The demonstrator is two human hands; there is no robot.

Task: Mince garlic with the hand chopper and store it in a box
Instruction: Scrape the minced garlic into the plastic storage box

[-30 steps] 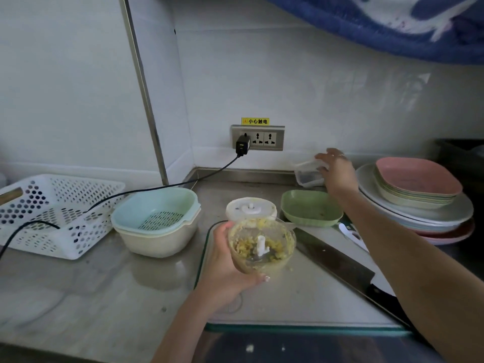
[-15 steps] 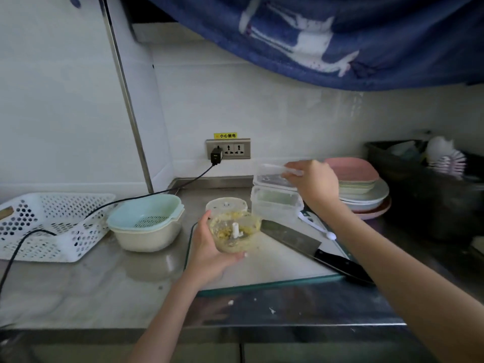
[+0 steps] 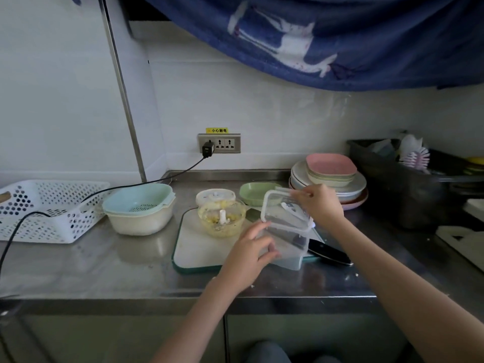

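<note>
A clear plastic box (image 3: 288,242) is held tilted above the right side of the white cutting board (image 3: 193,247). My left hand (image 3: 251,250) grips the box's lower left side. My right hand (image 3: 320,203) pinches the far edge of its clear lid (image 3: 282,210), which is lifted at that edge. The chopper bowl (image 3: 221,218) with minced garlic and a white centre post stands on the board's far end, uncovered. Its white lid (image 3: 215,197) lies just behind it.
A black-handled knife (image 3: 330,254) lies across the board under the box. A green dish (image 3: 252,193) and stacked plates (image 3: 332,179) sit behind right, a teal colander bowl (image 3: 138,208) and white basket (image 3: 49,210) to the left. A black bin (image 3: 392,184) stands far right.
My left hand set the chopper bowl down on the board and took hold of the box. My right hand brought the box from the back to in front of me.
</note>
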